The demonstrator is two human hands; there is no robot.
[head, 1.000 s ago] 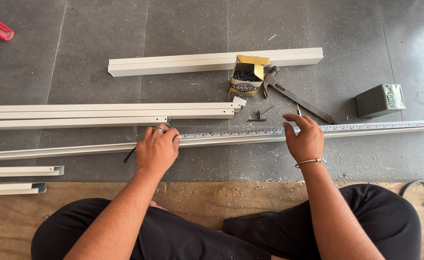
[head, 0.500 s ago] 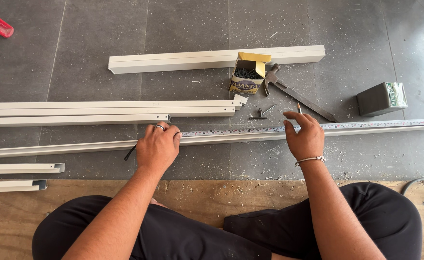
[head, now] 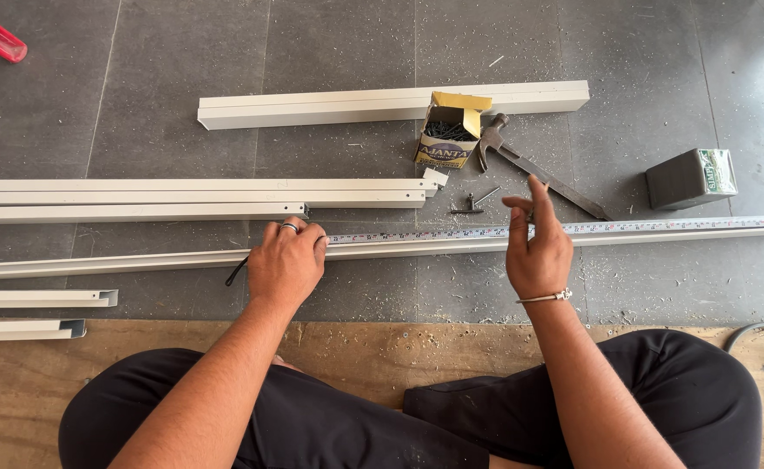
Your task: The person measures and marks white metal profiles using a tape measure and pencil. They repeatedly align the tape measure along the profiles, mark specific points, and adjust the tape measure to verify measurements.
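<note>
Long pale channel [head: 417,246] with measuring tape [head: 573,229] along it, lying flat across grey floor [head: 339,43], running left to right. Left hand [head: 286,265] pressing down on it, fingers curled over its edge, dark pencil [head: 237,271] poking out beneath. Right hand [head: 536,247] hovering just above, fingers loosely raised; whether pinching anything small, cannot tell. Beyond: yellow screw box [head: 448,130], hammer [head: 530,165], loose screws [head: 473,204], green box [head: 690,178].
</note>
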